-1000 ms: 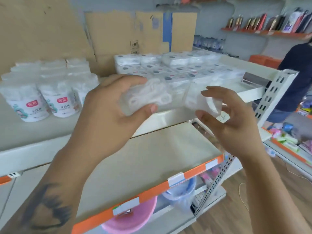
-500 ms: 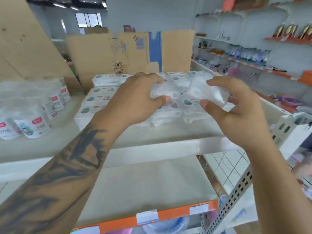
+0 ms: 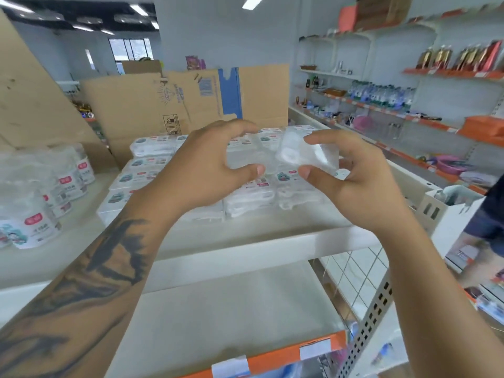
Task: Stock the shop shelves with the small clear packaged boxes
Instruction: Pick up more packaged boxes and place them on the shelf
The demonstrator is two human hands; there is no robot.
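While both hands (image 3: 272, 170) pinch clear boxes (image 3: 305, 155) | stocked boxes (image 3: 152, 175) beneath | jars (image 3: 38, 203) left

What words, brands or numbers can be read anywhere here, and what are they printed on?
Nothing reads clearly.
Round tubs: red label patch, characters blurred.
Stacked clear boxes: labels too small.
Cardboard carton: print and symbols blurred.
Shelf-edge tags: white, no text legible.

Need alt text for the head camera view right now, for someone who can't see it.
Two bare hands hold small clear boxes above a white top shelf: the right hand pinches one clear box, the left hand curls round another box. Rows of stocked boxes lie below, round tubs to the left.
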